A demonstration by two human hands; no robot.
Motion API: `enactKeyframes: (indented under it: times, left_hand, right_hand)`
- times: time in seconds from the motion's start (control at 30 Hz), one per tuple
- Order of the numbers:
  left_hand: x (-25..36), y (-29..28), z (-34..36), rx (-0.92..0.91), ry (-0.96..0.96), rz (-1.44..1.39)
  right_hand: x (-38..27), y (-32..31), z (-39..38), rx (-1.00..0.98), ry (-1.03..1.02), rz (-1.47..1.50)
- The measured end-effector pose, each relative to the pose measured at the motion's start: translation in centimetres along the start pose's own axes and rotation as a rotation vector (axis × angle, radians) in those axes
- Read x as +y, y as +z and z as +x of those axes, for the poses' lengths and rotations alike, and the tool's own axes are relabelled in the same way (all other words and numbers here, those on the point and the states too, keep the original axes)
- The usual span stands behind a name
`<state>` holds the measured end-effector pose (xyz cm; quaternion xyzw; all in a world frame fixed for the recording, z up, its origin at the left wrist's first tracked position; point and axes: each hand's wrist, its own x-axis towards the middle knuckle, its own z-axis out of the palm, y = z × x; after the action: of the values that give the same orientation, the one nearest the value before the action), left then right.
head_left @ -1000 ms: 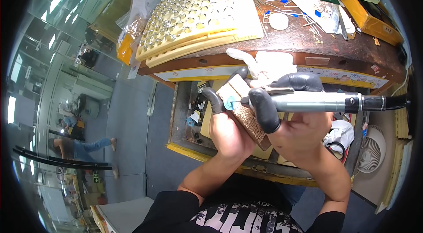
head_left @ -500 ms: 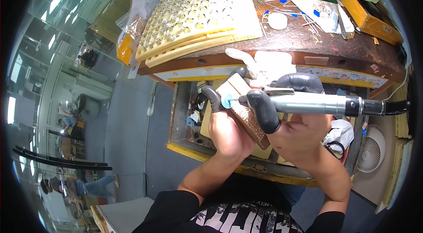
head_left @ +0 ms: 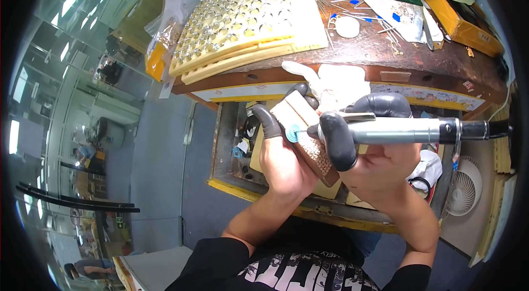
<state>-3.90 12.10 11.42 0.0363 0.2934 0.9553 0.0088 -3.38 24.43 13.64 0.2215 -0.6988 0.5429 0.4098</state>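
My left hand (head_left: 284,167), with black finger cots on its thumb and fingers, is closed around a brown wooden block (head_left: 318,161) with a rough, grainy face. The block tilts from upper left to lower right. My right hand (head_left: 380,167), also in black finger cots, grips a silver rotary handpiece (head_left: 405,131) lying almost level. From its right end runs a black hose. A small round blue disc (head_left: 292,133) sits at the handpiece's tip, over the block near my left thumb. Whether anything small lies under the disc is hidden.
On the bench (head_left: 380,51) stands a cream tray (head_left: 242,21) with many rings. Thin burs and a white round piece (head_left: 347,26) lie to its right. A white wrapped shape (head_left: 344,82) juts from the bench edge above an open drawer (head_left: 217,150). A fan (head_left: 463,186) stands at right.
The handpiece, its blue disc and my right hand have shifted slightly right and down along the block. My left hand has hardly moved. A person at far left has changed place.
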Motion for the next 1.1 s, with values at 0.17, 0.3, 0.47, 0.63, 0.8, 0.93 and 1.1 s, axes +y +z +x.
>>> enactKeyframes:
  times: [0.17,0.3,0.47,0.63,0.8,0.93,1.1]
  left_hand:
    - [0.3,0.0,-0.2,-0.038,0.013,0.167]
    - [0.2,-0.2,-0.1,0.014,-0.019,0.076]
    - [0.2,-1.3,-0.1,-0.180,-0.038,-0.093]
    - [0.1,-1.9,0.2,-0.152,-0.059,-0.170]
    - [0.1,-0.8,0.2,-0.215,-0.044,-0.141]
    - [0.2,-1.2,-0.2,-0.065,-0.032,-0.054]
    - [0.4,-1.0,-0.2,-0.072,-0.030,-0.019]
  right_hand:
    - [-0.2,0.4,0.3,0.019,-0.018,0.009]
    - [0.2,0.1,-0.3,0.012,0.020,0.003]
    - [0.0,0.5,0.0,0.025,-0.013,0.020]
    - [0.1,0.1,-0.2,0.020,-0.035,-0.020]
    - [-0.1,0.5,-0.3,0.053,0.043,0.031]
    - [0.2,0.5,0.0,0.037,-0.077,-0.045]
    - [-0.1,0.2,-0.4,0.037,0.048,-0.007]
